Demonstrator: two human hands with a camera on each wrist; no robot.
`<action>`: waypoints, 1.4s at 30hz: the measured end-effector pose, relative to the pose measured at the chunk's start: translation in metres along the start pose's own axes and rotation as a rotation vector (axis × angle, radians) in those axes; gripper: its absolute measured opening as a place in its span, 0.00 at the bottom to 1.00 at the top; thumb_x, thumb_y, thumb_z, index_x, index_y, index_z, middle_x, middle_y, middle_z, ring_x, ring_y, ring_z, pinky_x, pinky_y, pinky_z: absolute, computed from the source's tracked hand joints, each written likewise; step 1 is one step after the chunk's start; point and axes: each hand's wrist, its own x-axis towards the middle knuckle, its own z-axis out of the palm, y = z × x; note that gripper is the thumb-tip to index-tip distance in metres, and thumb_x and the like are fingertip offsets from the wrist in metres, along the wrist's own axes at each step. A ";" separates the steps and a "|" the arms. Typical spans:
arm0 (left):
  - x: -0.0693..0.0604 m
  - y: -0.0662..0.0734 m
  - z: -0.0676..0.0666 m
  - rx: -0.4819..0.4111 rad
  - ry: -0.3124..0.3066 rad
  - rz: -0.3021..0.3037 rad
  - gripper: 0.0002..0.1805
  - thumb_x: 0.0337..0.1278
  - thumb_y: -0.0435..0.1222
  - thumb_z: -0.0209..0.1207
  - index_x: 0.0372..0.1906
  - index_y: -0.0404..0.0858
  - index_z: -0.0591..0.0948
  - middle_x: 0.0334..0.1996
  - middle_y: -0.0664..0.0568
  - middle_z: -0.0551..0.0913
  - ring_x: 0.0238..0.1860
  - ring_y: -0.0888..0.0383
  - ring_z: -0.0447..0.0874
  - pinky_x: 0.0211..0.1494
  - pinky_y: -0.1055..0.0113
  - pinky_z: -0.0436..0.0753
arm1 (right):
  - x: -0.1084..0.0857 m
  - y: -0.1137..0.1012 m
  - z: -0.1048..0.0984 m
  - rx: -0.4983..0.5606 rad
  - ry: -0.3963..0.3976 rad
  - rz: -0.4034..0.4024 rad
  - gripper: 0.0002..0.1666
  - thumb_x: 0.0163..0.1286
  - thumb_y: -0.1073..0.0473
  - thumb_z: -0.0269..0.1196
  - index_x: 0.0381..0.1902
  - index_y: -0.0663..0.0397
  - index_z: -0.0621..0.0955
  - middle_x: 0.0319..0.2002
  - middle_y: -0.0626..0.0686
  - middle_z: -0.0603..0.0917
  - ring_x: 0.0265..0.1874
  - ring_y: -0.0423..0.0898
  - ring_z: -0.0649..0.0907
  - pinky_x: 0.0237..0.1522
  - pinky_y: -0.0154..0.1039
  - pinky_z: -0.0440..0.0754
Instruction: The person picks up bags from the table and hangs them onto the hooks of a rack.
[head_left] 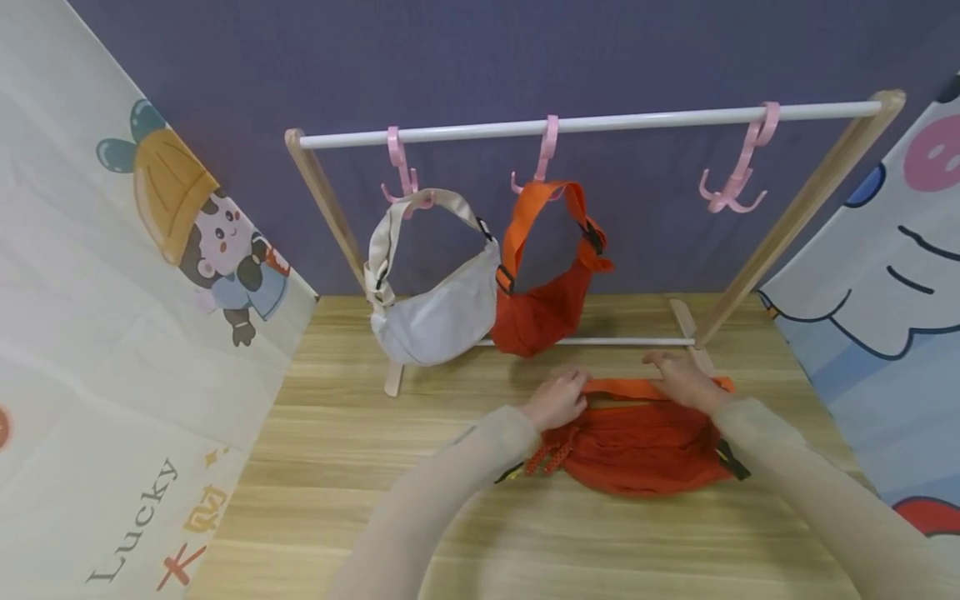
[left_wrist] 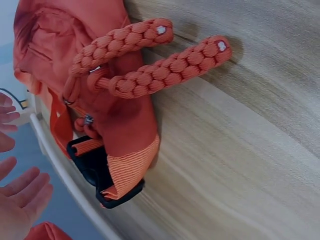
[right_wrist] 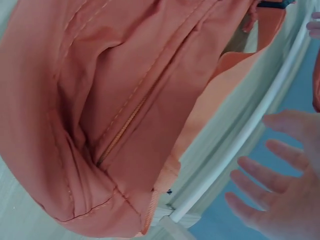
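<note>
A red-orange waist bag [head_left: 645, 450] lies on the wooden surface, its orange strap [head_left: 626, 388] stretched along the far side. At the strap's left end is my left hand [head_left: 557, 400]; in the left wrist view this hand [left_wrist: 25, 202] has its fingers spread, beside the bag [left_wrist: 120, 115] with its black buckle and braided pulls. My right hand [head_left: 681, 382] is over the strap's right part. Its fingers are extended and apart in the right wrist view, where the hand [right_wrist: 280, 175] is beside the bag [right_wrist: 125, 100]. Contact with the strap is unclear for both hands.
Behind the hands stands a rack with a white rail [head_left: 637, 122]. A white bag [head_left: 438, 321] and a red-orange bag [head_left: 536, 312] hang from pink hooks at its left and middle. Another pink hook [head_left: 731, 185] at the right holds nothing.
</note>
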 end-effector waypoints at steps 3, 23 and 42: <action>0.002 -0.001 0.003 0.008 -0.015 -0.018 0.20 0.57 0.36 0.52 0.55 0.37 0.70 0.49 0.49 0.73 0.48 0.57 0.73 0.48 0.70 0.73 | 0.001 0.003 0.002 -0.002 -0.021 0.007 0.24 0.54 0.66 0.62 0.47 0.74 0.71 0.41 0.72 0.75 0.40 0.66 0.75 0.38 0.54 0.73; 0.010 0.007 0.027 0.070 -0.116 -0.101 0.27 0.59 0.42 0.51 0.61 0.38 0.64 0.55 0.48 0.72 0.54 0.57 0.71 0.52 0.68 0.70 | -0.001 0.021 0.010 0.042 -0.285 0.206 0.41 0.51 0.53 0.64 0.56 0.74 0.64 0.50 0.75 0.68 0.47 0.72 0.68 0.43 0.70 0.59; 0.010 0.006 0.034 0.067 -0.216 -0.279 0.27 0.59 0.46 0.50 0.63 0.43 0.63 0.55 0.52 0.71 0.52 0.57 0.72 0.55 0.61 0.67 | 0.000 0.021 0.021 -0.023 -0.271 0.190 0.35 0.52 0.54 0.64 0.51 0.73 0.69 0.45 0.73 0.72 0.43 0.70 0.70 0.42 0.62 0.67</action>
